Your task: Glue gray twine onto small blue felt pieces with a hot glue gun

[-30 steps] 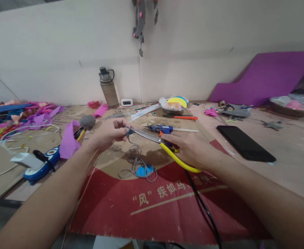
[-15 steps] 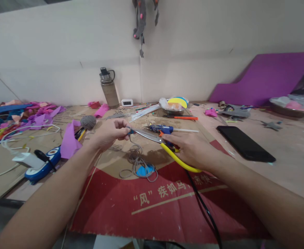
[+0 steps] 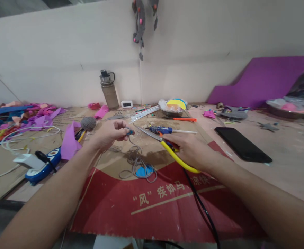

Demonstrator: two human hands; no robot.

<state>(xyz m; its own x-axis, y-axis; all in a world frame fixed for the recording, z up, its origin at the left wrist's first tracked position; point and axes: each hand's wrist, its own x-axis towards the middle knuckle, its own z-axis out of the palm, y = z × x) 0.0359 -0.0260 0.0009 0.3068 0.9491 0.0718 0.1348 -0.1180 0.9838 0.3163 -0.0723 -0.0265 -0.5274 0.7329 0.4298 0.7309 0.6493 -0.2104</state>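
My left hand (image 3: 109, 134) is closed in a pinch on a small blue piece (image 3: 130, 131) with grey yarn (image 3: 135, 161) hanging from it down to a loose pile on the cardboard. My right hand (image 3: 189, 149) grips yellow-handled scissors (image 3: 164, 146); their blades point left, with the tip just right of the blue piece. A blue felt scrap (image 3: 143, 171) lies under the yarn pile. A blue glue gun (image 3: 160, 129) rests just behind the scissors.
A red-printed cardboard sheet (image 3: 167, 204) covers the table. A black phone (image 3: 242, 148) lies right, a grey yarn ball (image 3: 88, 123) and purple felt (image 3: 68, 140) left. At the back stand a water bottle (image 3: 108, 90) and a metal bowl (image 3: 173, 107). A black cable (image 3: 204, 211) runs toward me.
The scissor blades have drawn slightly right, away from the blue piece in my left hand. The view has tilted up a little.
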